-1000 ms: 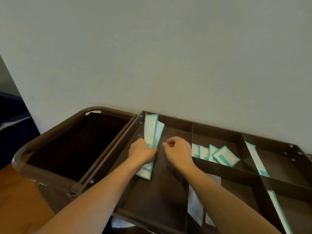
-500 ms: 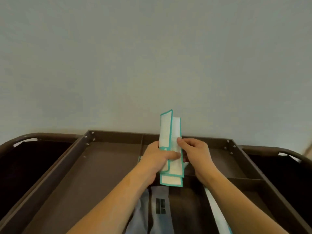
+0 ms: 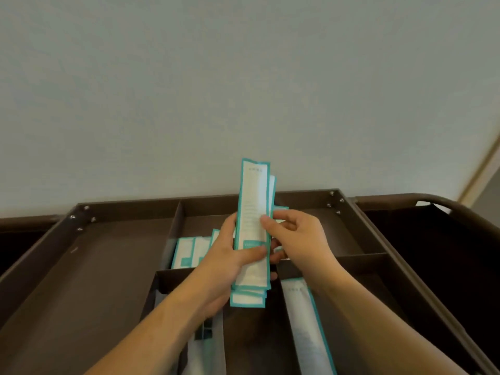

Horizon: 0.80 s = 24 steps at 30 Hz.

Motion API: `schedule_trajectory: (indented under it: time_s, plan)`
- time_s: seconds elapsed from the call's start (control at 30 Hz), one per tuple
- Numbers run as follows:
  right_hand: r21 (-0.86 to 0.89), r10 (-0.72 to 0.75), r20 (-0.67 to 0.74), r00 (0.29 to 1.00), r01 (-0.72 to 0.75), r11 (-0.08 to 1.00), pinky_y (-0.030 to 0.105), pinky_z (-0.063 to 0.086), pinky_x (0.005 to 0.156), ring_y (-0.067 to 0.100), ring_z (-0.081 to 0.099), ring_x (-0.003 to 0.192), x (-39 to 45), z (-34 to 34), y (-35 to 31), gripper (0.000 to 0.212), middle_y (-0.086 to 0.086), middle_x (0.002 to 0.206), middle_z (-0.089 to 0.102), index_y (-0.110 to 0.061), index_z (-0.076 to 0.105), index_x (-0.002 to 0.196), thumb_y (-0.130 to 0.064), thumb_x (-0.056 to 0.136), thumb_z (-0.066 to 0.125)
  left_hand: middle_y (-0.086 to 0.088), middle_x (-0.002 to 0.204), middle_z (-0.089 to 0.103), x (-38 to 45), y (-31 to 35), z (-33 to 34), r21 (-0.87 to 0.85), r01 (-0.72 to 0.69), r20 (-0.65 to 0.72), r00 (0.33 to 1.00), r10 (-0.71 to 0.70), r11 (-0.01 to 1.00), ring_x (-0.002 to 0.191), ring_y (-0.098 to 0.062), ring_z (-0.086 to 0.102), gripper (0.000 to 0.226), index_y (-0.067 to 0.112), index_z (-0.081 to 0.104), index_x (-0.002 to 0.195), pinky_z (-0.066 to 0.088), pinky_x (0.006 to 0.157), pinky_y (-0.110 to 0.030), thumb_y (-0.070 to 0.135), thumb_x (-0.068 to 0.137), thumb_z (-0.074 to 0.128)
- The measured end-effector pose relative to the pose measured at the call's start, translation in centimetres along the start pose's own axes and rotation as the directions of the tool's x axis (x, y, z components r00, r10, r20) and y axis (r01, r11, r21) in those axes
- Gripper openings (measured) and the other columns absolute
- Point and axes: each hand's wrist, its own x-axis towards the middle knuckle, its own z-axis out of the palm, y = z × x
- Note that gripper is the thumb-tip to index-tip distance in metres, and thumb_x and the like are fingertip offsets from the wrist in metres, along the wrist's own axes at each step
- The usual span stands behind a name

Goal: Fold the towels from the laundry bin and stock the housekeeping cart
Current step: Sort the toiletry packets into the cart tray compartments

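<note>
Left hand (image 3: pixel 224 263) gripping upright stack of teal-edged packets (image 3: pixel 253 234), thumb across front; right hand (image 3: pixel 297 239) pinching stack's right edge, above housekeeping cart (image 3: pixel 373 239) compartments.

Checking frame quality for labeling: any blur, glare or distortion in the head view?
Head view: soft throughout, print on the packets unreadable; wide-angle bending bows the cart rim; light is flat, no glare; both hands, left and right, fairly sharp, little motion smear.
</note>
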Motion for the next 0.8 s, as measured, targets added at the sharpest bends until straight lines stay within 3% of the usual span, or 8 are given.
schedule_trajectory:
  time_s: [0.17,0.3,0.47,0.8]
  plan:
    - [-0.055,0.017,-0.014,1.000,-0.017,0.998,0.028,0.062,0.063,0.010,0.076,0.078,-0.3,-0.2,0.0,0.026,-0.002,0.089,0.077,-0.022,0.068,0.106,-0.030,0.085,0.080,-0.005,0.117,0.074,-0.1,-1.2,0.5,0.072,-0.024,0.013,1.000,0.024,0.997,0.107,-0.032,0.072,0.071,0.031,0.052,0.138,0.059,0.090,-0.054,-0.015,0.086,0.064]
    - [0.030,0.096,0.028,0.995,-0.097,0.995,0.035,0.064,0.071,0.016,0.077,0.081,0.3,-1.3,-0.2,0.022,-0.001,0.092,0.079,-0.014,0.068,0.106,-0.022,0.088,0.077,-0.012,0.125,0.071,0.2,-1.0,-0.1,-0.086,0.062,0.051,0.997,-0.058,0.994,0.110,-0.035,0.070,0.068,0.028,0.053,0.140,0.061,0.085,-0.047,-0.016,0.089,0.050]
    - [0.072,0.130,0.033,0.991,-0.132,0.989,0.044,0.064,0.077,0.020,0.077,0.084,0.9,-1.9,-0.3,0.029,0.002,0.100,0.078,-0.008,0.062,0.108,-0.020,0.086,0.078,-0.006,0.123,0.073,0.3,-0.9,-0.6,-0.066,0.060,0.018,0.998,-0.059,0.996,0.106,-0.033,0.073,0.061,0.033,0.054,0.137,0.064,0.080,-0.046,-0.009,0.093,0.058]
    - [0.035,0.102,0.031,0.994,-0.103,0.994,0.042,0.064,0.075,0.018,0.077,0.084,1.2,-2.1,-0.1,0.029,0.002,0.101,0.077,-0.010,0.060,0.105,-0.021,0.085,0.079,0.001,0.118,0.075,0.6,-1.1,-0.7,-0.052,0.031,-0.047,0.998,-0.033,0.998,0.101,-0.029,0.075,0.060,0.035,0.053,0.137,0.064,0.065,-0.038,-0.005,0.092,0.063]
